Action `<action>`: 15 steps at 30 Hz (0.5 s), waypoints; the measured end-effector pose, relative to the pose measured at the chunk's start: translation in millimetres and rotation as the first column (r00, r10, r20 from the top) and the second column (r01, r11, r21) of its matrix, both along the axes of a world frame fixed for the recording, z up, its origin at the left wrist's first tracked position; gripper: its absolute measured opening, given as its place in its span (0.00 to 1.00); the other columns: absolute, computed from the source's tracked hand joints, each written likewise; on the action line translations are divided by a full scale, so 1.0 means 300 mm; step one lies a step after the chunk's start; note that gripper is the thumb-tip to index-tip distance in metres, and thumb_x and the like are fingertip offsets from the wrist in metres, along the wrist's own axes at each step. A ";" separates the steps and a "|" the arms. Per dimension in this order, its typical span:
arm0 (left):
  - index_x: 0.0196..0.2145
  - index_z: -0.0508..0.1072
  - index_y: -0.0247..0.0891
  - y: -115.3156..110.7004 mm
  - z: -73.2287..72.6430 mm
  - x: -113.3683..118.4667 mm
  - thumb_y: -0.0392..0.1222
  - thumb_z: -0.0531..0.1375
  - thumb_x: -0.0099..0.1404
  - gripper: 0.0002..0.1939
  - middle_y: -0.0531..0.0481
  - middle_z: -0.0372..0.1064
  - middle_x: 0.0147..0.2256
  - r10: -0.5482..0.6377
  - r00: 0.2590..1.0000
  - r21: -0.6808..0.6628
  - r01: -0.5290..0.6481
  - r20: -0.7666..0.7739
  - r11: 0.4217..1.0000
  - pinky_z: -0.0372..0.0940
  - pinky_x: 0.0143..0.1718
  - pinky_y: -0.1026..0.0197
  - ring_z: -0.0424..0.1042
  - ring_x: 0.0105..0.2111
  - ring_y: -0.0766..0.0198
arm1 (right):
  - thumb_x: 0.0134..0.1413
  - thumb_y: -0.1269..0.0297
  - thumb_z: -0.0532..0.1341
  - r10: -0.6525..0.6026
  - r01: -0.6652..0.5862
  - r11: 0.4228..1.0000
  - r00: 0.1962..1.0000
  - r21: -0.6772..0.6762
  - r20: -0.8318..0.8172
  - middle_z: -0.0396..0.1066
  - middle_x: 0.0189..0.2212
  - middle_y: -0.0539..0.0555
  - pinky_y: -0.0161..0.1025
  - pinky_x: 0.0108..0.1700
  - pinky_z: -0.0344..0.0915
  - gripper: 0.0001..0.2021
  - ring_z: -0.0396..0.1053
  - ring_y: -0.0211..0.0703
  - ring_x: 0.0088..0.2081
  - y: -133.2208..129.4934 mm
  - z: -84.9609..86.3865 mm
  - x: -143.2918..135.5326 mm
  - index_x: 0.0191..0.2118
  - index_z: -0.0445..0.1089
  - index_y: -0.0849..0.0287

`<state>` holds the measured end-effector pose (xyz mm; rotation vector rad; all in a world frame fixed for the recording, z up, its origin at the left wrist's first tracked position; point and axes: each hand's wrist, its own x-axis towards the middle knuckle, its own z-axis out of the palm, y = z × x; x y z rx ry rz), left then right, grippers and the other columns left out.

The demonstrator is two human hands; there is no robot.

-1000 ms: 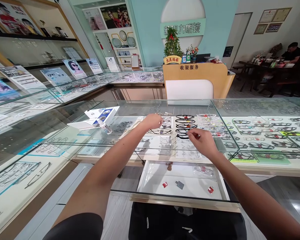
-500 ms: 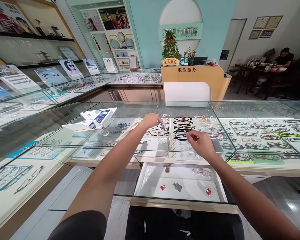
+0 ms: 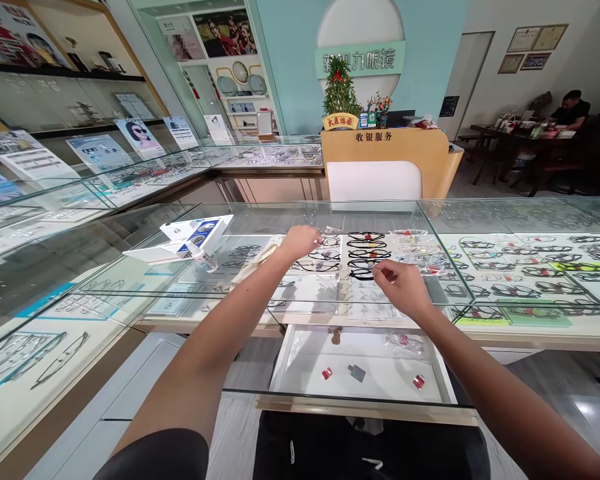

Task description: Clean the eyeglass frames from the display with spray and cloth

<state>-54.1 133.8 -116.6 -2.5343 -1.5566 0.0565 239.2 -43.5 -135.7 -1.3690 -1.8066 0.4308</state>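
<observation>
Fingers (image 3: pixel 379 273) of the right hand (image 3: pixel 405 288) bend nearly together at a row of black-framed glasses (image 3: pixel 369 254); I can't tell if they grip any. The left hand (image 3: pixel 298 242) curls by thin dark-rimmed glasses (image 3: pixel 320 267), its hold hidden. Both groups lie between the back and front edges of the clear glass worktop (image 3: pixel 260 217). A knuckle bump might knock the row crooked

room between hands (image 3: pixel 301 243) (image 3: pixel 404 288); box (image 3: pixel 201 235), bottle (image 3: pixel 209 261) at left
</observation>
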 end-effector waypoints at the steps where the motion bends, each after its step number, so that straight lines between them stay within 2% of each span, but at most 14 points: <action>1: 0.47 0.85 0.45 -0.007 0.000 0.001 0.43 0.59 0.72 0.15 0.43 0.82 0.51 -0.007 1.000 0.006 0.007 0.001 1.000 0.68 0.49 0.57 0.79 0.51 0.51 | 0.64 0.59 0.60 0.004 -0.004 1.000 1.000 0.003 -0.001 0.77 0.26 0.49 0.39 0.35 0.62 0.11 0.69 0.42 0.27 0.000 -0.001 0.000 0.33 0.77 0.52; 7: 0.44 0.85 0.42 -0.049 0.017 0.007 0.43 0.57 0.74 0.15 0.41 0.82 0.50 -0.065 0.998 0.017 0.065 -0.011 0.998 0.66 0.48 0.55 0.79 0.51 0.50 | 0.64 0.59 0.60 0.023 -0.022 0.999 1.000 0.024 -0.014 0.77 0.26 0.50 0.40 0.35 0.64 0.11 0.71 0.43 0.28 -0.004 -0.002 -0.003 0.32 0.76 0.53; 15: 0.32 0.82 0.37 -0.066 0.034 0.021 0.36 0.59 0.69 0.12 0.36 0.82 0.42 -0.125 0.992 0.011 0.125 0.004 0.992 0.64 0.47 0.52 0.79 0.47 0.48 | 0.63 0.59 0.60 0.013 -0.013 1.000 0.999 0.018 -0.030 0.77 0.26 0.50 0.41 0.36 0.64 0.10 0.72 0.44 0.28 -0.007 -0.001 -0.010 0.33 0.76 0.53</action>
